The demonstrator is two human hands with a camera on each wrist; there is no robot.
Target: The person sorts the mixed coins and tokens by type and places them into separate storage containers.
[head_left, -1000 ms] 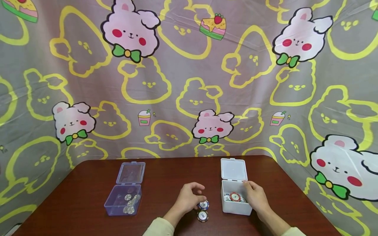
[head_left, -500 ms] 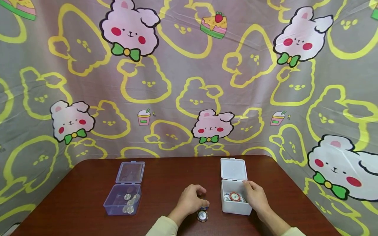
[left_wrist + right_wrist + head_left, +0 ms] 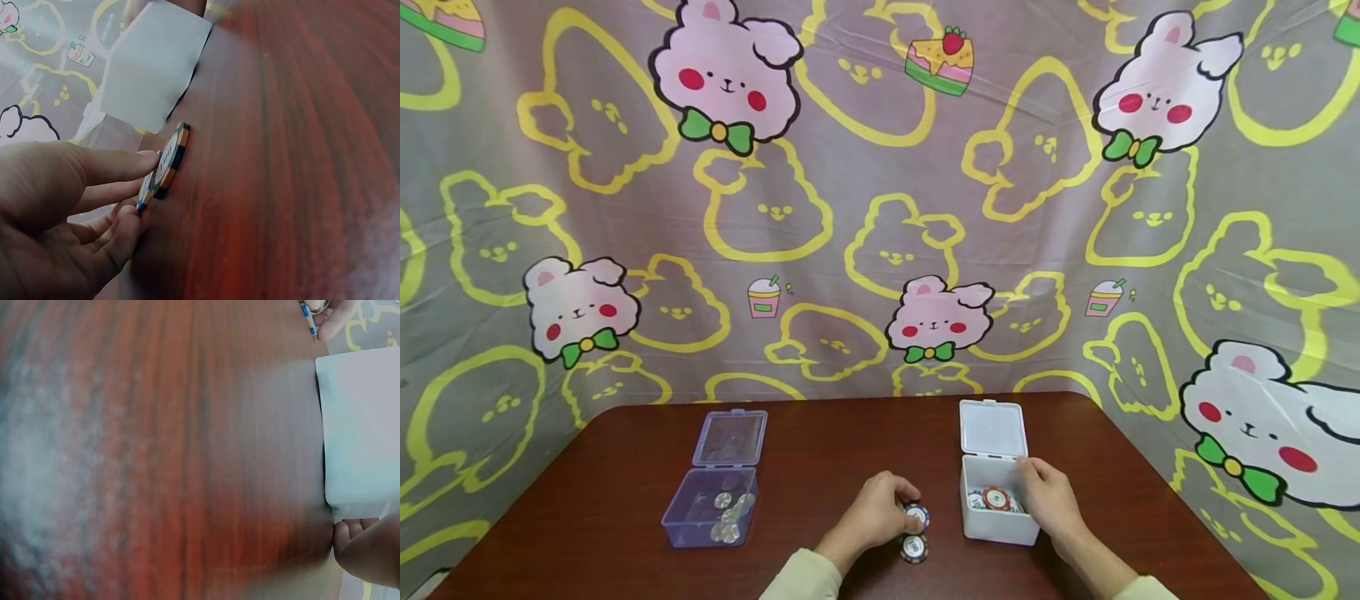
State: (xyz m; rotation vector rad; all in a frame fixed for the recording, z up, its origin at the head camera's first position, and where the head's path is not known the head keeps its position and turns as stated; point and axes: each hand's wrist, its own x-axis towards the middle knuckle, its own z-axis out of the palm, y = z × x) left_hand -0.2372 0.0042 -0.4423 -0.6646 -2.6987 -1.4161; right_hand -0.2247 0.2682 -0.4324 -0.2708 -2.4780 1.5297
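Note:
My left hand pinches a blue-edged poker chip, its thumb on the chip's face, low over the table. Just in front of that, nearer me, a black-and-tan poker chip lies flat on the wood; in the left wrist view this dark chip is right beside the fingertips. My right hand grips the right wall of a white plastic box near its hinge. The box's lid is up, and several chips, a red one uppermost, lie inside. The fingers inside the box are partly hidden.
A translucent purple box with its lid raised stands at the left, with several silver coins in it. The dark red wooden table reaches back to a patterned cloth.
My left hand moved right over the blue-edged chip, then slightly back left, and its thumb now lies on that chip. The right hand stays at the white box.

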